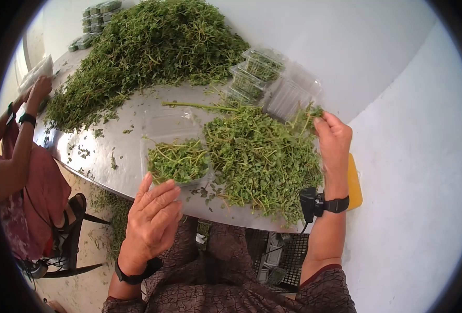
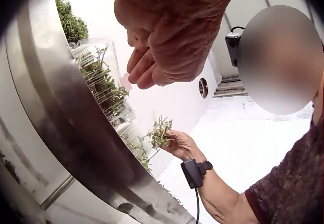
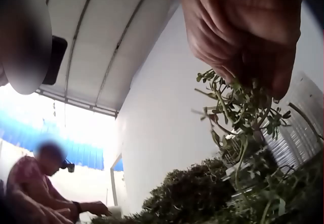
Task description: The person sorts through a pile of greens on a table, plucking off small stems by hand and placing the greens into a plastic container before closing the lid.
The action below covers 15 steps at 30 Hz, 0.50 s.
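Note:
My right hand (image 1: pixel 334 138) pinches a small bunch of green sprigs (image 1: pixel 305 116) above the right side of a flat heap of greens (image 1: pixel 262 156). In the right wrist view the sprigs (image 3: pixel 238 107) hang below the fingers of that hand (image 3: pixel 243 31). My left hand (image 1: pixel 154 221) is raised at the near edge of a clear plastic box (image 1: pixel 146 125), its fingers extended and holding nothing. Greens (image 1: pixel 178 161) lie inside the box, whose lid stands open at the back. Whether the left fingertips touch the box, I cannot tell.
A large mound of greens (image 1: pixel 163 47) covers the back of the metal table (image 1: pixel 137 107). Filled boxes (image 1: pixel 249 78) and nested clear boxes (image 1: pixel 293 88) stand behind the heap. Another person (image 1: pixel 19 172) sits at the left. Something yellow (image 1: pixel 354 182) lies at the right, beside the wall.

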{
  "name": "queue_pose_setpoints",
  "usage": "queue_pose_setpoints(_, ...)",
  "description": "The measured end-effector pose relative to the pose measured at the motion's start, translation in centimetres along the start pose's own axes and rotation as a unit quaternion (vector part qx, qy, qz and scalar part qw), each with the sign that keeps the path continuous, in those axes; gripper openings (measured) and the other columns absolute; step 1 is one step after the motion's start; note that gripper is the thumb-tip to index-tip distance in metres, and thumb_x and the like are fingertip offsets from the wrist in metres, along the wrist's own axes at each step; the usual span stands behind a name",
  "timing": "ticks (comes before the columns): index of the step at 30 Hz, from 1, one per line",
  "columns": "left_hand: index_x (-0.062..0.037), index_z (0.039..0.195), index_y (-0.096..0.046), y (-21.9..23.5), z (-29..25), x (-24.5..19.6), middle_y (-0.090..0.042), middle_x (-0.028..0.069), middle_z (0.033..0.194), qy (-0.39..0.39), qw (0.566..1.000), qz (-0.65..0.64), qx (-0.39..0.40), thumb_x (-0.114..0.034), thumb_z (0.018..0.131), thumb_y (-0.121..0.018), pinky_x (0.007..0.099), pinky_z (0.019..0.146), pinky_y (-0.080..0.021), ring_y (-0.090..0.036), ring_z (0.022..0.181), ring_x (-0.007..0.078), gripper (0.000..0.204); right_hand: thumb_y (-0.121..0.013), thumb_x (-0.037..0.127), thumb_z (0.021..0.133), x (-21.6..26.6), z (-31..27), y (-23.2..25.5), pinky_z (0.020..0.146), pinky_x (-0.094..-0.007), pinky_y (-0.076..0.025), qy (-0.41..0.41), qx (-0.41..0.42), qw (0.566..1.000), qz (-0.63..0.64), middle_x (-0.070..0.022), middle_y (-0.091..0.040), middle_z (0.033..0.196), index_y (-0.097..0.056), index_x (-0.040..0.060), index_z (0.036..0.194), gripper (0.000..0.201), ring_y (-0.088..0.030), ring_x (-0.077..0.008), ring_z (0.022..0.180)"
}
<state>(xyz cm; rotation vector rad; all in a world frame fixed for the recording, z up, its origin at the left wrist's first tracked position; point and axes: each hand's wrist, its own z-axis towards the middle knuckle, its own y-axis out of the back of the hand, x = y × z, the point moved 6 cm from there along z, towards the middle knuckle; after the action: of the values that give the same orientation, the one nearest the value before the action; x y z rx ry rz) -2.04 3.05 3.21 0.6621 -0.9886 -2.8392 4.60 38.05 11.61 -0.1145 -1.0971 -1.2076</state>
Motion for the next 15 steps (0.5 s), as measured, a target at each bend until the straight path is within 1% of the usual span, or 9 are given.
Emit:
queue_pose_setpoints(2,-0.0015,0.09,-0.065,-0.1,0.5,-0.2,-0.068,0.0131,0.107,-0.015,1.0,-0.012,0.013,0.003,0.072,-0.071,0.0568,0.11,-0.036,-0.063,0.112,0.0314,0.02,-0.06,0.012,0.092,0.4,0.0,0.3,0.058,-0.0223,-0.044,0.014,0.005,1.0,0.024,0.0012,-0.065,0.076,-0.07,-0.0037,0.11,0.025,-0.056,-0.0046,0.066)
queue_pose_setpoints(4,-0.0017,0.089,-0.066,-0.1,0.7,-0.3,-0.069,0.0133,0.108,-0.019,0.999,-0.032,0.006,0.004,0.071,-0.069,0.0572,0.11,-0.036,-0.063,0.113,0.0321,0.019,-0.058,0.011,0.094,0.8,0.0,0.4,0.063,-0.0241,-0.051,-0.013,-0.03,0.981,0.192,-0.0027,-0.068,0.085,-0.068,-0.0051,0.11,0.025,-0.063,-0.0086,0.075)
queue_pose_setpoints(5,-0.0018,0.087,-0.066,-0.2,0.8,-0.4,-0.069,0.0134,0.109,-0.019,0.999,-0.051,0.003,0.005,0.069,-0.067,0.0577,0.11,-0.036,-0.063,0.114,0.0328,0.019,-0.058,0.011,0.094,0.8,0.2,0.6,0.063,-0.0241,-0.051,-0.011,-0.029,0.981,0.192,-0.0027,-0.068,0.085,-0.068,-0.0051,0.11,0.025,-0.063,-0.0086,0.075)
queue_pose_setpoints(7,-0.0015,0.089,-0.067,-0.3,1.1,-0.5,-0.069,0.014,0.11,-0.009,0.996,-0.085,0.007,0.005,0.071,-0.066,0.0569,0.109,-0.037,-0.063,0.114,0.0334,0.019,-0.057,0.009,0.095,0.3,0.2,0.5,0.067,-0.0273,-0.057,-0.039,0.017,0.973,0.228,-0.0071,-0.069,0.09,-0.067,-0.0059,0.106,0.022,-0.068,-0.0144,0.078)
queue_pose_setpoints(9,-0.0011,0.09,-0.067,-0.5,1.8,-0.8,-0.069,0.0146,0.111,-0.005,0.993,-0.12,0.008,0.004,0.072,-0.065,0.0561,0.108,-0.039,-0.063,0.115,0.0341,0.019,-0.057,0.009,0.095,-0.2,-0.1,0.7,0.066,-0.0271,-0.056,-0.051,0.01,0.971,0.234,-0.0081,-0.069,0.091,-0.067,-0.0058,0.103,0.02,-0.068,-0.0156,0.077)
queue_pose_setpoints(11,0.0011,0.097,-0.067,-0.7,2.2,-1.2,-0.068,0.0177,0.112,0.006,0.983,-0.182,0.019,0.003,0.075,-0.068,0.0539,0.106,-0.041,-0.062,0.116,0.036,0.022,-0.057,0.009,0.095,0.0,-0.5,0.3,0.065,-0.0268,-0.056,-0.064,0.011,0.968,0.242,-0.0091,-0.069,0.091,-0.067,-0.0056,0.101,0.019,-0.069,-0.0168,0.076)
queue_pose_setpoints(12,0.0014,0.107,-0.066,-0.9,2.3,-1.3,-0.066,0.0188,0.119,0.011,0.976,-0.214,0.027,0.001,0.08,-0.064,0.0494,0.106,-0.042,-0.061,0.117,0.0376,0.027,-0.058,0.01,0.094,0.1,-0.9,0.0,0.064,-0.0276,-0.056,-0.082,0.015,0.964,0.252,-0.0109,-0.069,0.091,-0.066,-0.0062,0.101,0.019,-0.07,-0.0186,0.076)
queue_pose_setpoints(13,0.0014,0.107,-0.066,-0.9,2.6,-1.6,-0.066,0.0188,0.119,0.011,0.977,-0.212,0.028,0.001,0.08,-0.064,0.0494,0.106,-0.042,-0.061,0.117,0.0376,0.027,-0.059,0.01,0.093,0.2,-1.3,-0.3,0.064,-0.0283,-0.056,-0.101,0.018,0.959,0.263,-0.0126,-0.07,0.092,-0.064,-0.0068,0.1,0.019,-0.071,-0.0205,0.076)
queue_pose_setpoints(15,0.0013,0.117,-0.063,-1.6,2.9,-1.5,-0.063,0.0203,0.125,0.107,0.94,-0.322,0.032,-0.001,0.084,-0.061,0.0441,0.106,-0.042,-0.06,0.12,0.0375,0.034,-0.059,0.011,0.093,0.4,-1.9,-0.8,0.063,-0.0285,-0.056,-0.105,0.028,0.958,0.267,-0.0128,-0.07,0.092,-0.064,-0.007,0.101,0.02,-0.071,-0.0205,0.075)
